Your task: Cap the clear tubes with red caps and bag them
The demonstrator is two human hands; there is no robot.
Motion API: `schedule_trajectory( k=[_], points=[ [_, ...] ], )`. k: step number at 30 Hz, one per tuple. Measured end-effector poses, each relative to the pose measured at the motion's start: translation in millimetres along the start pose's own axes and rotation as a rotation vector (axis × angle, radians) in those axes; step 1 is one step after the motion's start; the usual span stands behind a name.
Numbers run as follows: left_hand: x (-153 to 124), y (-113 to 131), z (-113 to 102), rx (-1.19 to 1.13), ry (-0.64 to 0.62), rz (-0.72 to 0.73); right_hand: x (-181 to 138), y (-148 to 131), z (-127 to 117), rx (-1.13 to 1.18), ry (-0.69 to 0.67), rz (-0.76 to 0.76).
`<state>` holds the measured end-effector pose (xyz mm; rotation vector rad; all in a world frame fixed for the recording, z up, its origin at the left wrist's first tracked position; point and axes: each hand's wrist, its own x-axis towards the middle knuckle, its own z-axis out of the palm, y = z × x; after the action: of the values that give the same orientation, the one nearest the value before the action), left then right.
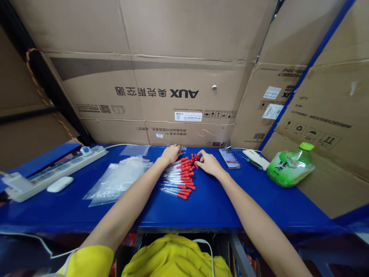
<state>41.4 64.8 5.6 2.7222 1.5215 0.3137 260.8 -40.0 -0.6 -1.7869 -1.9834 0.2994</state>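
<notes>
Droppers (184, 178) with red bulb ends and clear stems lie side by side in a loose row at the centre of the blue table (207, 211), bulbs toward the right, stems toward the left; left hand (172, 154) rests at the far end of the row, fingers bent and palm down; whether it grasps anything cannot be told, as the fingertips are hidden; right hand (209, 163) is positioned at the far right of the row, thumb and forefinger curved toward a small cluster of red bulbs (195, 157); whether the digits are closed on one cannot be told; clear plastic bags (118, 177) lie left of the droppers, beside the left forearm; phone (229, 157) lies right of the right hand; green bottle (290, 166) is located farther right; power strip (59, 166) occupies the left side of the table.
</notes>
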Motion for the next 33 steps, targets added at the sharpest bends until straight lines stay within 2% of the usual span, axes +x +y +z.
schedule_trajectory(
  k=[5,9,13,16,19,24,28,33],
  points=[
    [-10.0,-6.0,-18.2,-0.047,0.048,-0.031,-1.1,-3.8,1.8,0.03,-0.037,-0.041],
    [-23.3,-5.0,-31.4,-0.324,0.185,0.06,-3.5,-8.3,-1.2,0.049,-0.086,-0.068],
    [-44.0,9.7,-35.2,-0.452,0.252,0.144,-5.3,-9.8,-3.1,0.064,-0.101,-0.085],
    [-59.5,26.2,-37.1,-0.503,0.265,0.174,-3.8,-6.5,-3.5,0.113,-0.054,-0.067],
    [-69.0,40.4,-41.0,-0.536,0.272,0.189,-0.1,-3.3,-6.3,0.267,0.068,-0.054],
    [-72.7,51.7,-46.4,-0.614,0.3,0.234,3.6,-11.2,-14.8,0.775,0.294,-0.169],
    [-72.4,54.8,-47.0,-0.681,0.331,0.259,-1.1,-25.8,-17.0,0.994,0.301,-0.2],
    [-73.6,57.6,-48.1,-0.71,0.341,0.265,-9.4,-39.7,-16.5,1.028,0.275,-0.217]
  ],
)
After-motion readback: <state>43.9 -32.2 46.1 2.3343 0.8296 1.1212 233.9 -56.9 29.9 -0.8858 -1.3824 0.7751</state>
